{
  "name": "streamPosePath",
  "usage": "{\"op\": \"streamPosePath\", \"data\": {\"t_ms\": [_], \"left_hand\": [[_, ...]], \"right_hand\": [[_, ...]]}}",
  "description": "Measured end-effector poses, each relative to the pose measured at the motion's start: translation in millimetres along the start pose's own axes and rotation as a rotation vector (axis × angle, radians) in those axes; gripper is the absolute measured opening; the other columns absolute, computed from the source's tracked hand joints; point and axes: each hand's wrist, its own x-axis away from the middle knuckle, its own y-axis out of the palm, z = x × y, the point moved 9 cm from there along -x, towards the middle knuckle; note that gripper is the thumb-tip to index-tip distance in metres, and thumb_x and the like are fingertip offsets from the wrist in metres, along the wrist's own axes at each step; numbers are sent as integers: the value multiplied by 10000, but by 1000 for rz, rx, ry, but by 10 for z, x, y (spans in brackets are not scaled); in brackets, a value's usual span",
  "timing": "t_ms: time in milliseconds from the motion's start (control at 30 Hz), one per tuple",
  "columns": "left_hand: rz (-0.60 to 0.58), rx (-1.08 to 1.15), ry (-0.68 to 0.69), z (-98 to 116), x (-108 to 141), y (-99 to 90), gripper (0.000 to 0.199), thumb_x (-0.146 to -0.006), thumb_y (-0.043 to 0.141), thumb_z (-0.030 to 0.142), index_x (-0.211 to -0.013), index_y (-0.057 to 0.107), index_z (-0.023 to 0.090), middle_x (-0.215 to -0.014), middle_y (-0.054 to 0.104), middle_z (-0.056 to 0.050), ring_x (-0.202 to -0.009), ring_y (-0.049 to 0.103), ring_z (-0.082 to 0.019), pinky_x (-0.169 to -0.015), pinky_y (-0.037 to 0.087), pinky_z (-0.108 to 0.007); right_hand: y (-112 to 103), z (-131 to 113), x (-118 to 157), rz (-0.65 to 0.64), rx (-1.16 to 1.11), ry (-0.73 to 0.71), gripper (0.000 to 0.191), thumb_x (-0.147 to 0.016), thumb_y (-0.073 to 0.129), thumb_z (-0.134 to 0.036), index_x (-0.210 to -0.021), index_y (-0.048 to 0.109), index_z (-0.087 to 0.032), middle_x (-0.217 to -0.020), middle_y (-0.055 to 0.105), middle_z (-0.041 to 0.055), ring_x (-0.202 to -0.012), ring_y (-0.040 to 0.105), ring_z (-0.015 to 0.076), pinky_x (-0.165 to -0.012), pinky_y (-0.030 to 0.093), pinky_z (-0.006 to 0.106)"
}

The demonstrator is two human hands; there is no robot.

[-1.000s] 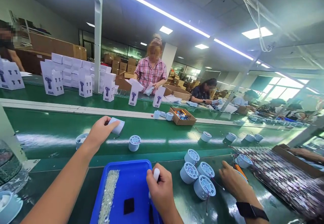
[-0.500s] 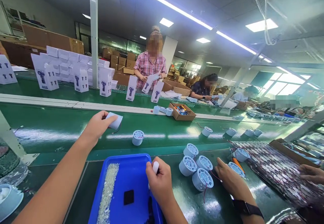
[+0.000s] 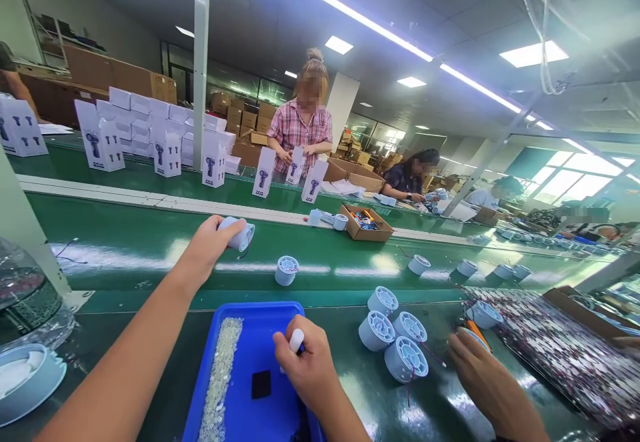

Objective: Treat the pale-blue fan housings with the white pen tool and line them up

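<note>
My left hand (image 3: 210, 242) is closed around a light-blue round fan housing (image 3: 239, 234), held tilted above the green belt with a thin wire hanging below it. Another light-blue housing (image 3: 287, 270) stands on the belt to its right. My right hand (image 3: 307, 362) is wrapped round a slim tool with a white rounded end (image 3: 297, 340); its lower part is hidden by the fingers. That hand hovers over the right side of a blue tray (image 3: 260, 310). Inside the tray lie a strip of small clear pieces (image 3: 223, 375) and a black square (image 3: 261, 385).
Several wired housings (image 3: 376, 330) stand right of the tray, beside a co-worker's hand (image 3: 490, 382). An orange-handled tool (image 3: 477, 332) lies near it. Across the belt are white printed boxes (image 3: 214, 160), a small carton (image 3: 367, 222) and co-workers. A clear bottle (image 3: 30, 302) stands at left.
The view has swung slightly left. The housing in my left hand has turned so its end shows more. My right hand has shifted left over the tray. The co-worker's hand has moved away from the clustered housings.
</note>
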Motion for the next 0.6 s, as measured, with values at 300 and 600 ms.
{"op": "streamPosePath", "data": {"t_ms": [300, 600], "left_hand": [[-137, -17, -27, -217, 40, 286, 548, -507, 772, 546, -820, 528, 168, -769, 596, -9, -689, 562, -164, -618, 459, -284], [-256, -135, -180, -384, 100, 562, 683, -283, 805, 650, -775, 633, 208, -770, 663, 20, -734, 561, -177, -591, 476, -253]], "right_hand": [[191, -128, 36, -148, -184, 76, 284, -797, 605, -262, -590, 423, -197, -581, 443, -48, -563, 412, 110, -561, 294, 237], [-139, 155, -103, 248, -703, 270, 351, -791, 622, -521, -857, 506, -197, -742, 542, 5, -597, 549, 139, -613, 435, 278]]}}
